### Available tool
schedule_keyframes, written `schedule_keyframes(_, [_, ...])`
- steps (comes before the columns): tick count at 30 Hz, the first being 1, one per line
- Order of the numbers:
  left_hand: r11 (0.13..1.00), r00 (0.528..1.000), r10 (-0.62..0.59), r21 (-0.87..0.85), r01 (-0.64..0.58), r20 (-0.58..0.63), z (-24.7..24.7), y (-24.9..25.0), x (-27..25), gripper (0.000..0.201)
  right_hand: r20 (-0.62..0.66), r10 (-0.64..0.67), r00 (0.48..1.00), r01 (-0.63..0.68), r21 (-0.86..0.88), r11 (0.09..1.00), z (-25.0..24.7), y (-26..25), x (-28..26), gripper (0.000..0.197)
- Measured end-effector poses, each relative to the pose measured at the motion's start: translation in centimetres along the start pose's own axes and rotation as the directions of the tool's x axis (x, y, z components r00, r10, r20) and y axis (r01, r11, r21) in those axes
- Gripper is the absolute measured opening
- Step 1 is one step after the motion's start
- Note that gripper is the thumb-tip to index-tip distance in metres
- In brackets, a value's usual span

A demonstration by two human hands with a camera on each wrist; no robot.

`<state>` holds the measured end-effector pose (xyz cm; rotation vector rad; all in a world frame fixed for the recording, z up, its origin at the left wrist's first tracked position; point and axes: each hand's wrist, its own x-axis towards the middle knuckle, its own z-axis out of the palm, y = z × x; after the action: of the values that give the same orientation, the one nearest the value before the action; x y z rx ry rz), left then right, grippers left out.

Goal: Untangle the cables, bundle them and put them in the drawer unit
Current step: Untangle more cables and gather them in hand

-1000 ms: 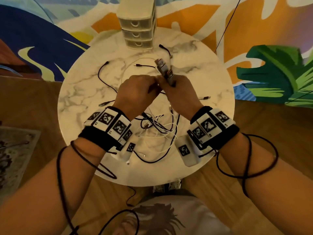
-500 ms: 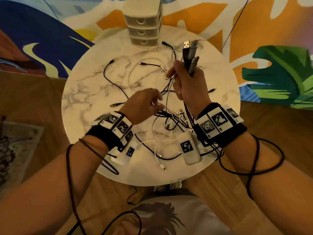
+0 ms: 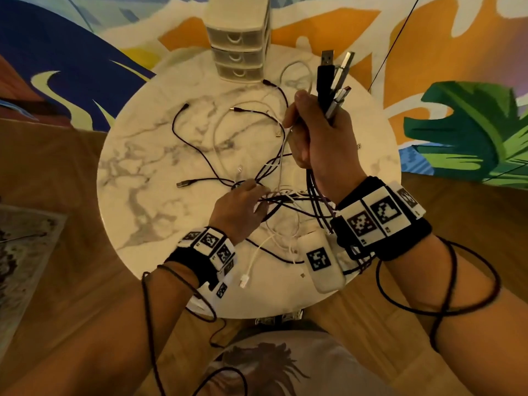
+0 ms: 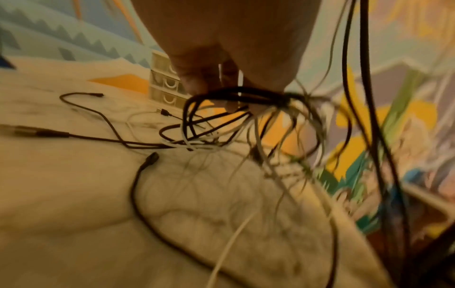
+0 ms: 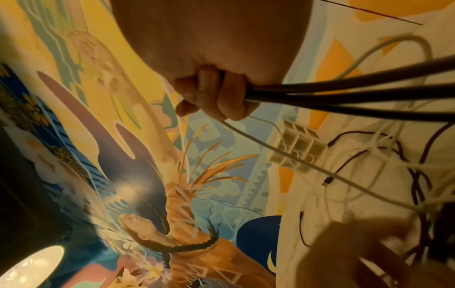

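Note:
Black and white cables [image 3: 265,178] lie tangled across the round marble table [image 3: 143,178]. My right hand [image 3: 320,138] is raised above the table and grips a bunch of cables, their USB plugs [image 3: 333,78] sticking up out of the fist. The right wrist view has the fingers [image 5: 214,93] curled round black and white cables [image 5: 344,95]. My left hand [image 3: 243,207] sits lower over the knot, and its fingers [image 4: 204,81] are hooked round several black cables [image 4: 246,95]. The cream drawer unit [image 3: 238,38], with three drawers closed, stands at the table's far edge.
Loose cable ends [image 3: 185,184] spread over the left and far part of the table. A white cable end [image 3: 244,280] hangs near the front edge. Black leads from the wrist cameras loop round both forearms [image 3: 437,281]. A painted mural wall [image 3: 457,124] lies behind.
My right hand has risen and moved right with the plug bunch, pulling the cables taut. The left hand let go of the plugs and dropped down to the knot.

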<state>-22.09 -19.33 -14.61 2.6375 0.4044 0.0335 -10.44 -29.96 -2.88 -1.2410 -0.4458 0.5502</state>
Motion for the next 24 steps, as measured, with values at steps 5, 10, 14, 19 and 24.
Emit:
schedule_keyframes(5, [0.969,0.981,0.088,-0.212,-0.124,-0.171,-1.5,3.1,1.4,0.017,0.039,-0.022,0.999,0.022,-0.008,1.000,0.4,0.2,-0.4,0.041])
schedule_keyframes(10, [0.969,0.983,0.094,-0.213,-0.127,-0.157,-1.0,3.6,1.8,0.019,0.053,0.003,0.999,-0.003,0.016,1.000,-0.3,0.0,-0.3,0.040])
schedule_keyframes(14, [0.954,0.981,0.098,-0.265,-0.141,-0.168,-0.9,4.0,2.7,0.017,0.057,0.019,0.998,-0.019,-0.002,1.000,-0.9,-0.1,-0.2,0.040])
schedule_keyframes(19, [0.960,0.956,0.185,-0.167,-0.226,-0.227,-2.6,4.2,3.5,0.022,-0.018,0.150,0.989,-0.147,-0.329,0.933,-2.3,1.0,-0.6,0.034])
schedule_keyframes(24, [0.969,0.959,0.180,-0.125,-0.211,-0.220,-2.2,4.4,4.0,0.020,-0.118,0.186,0.975,-0.220,-0.557,0.801,-2.8,3.1,-0.6,0.039])
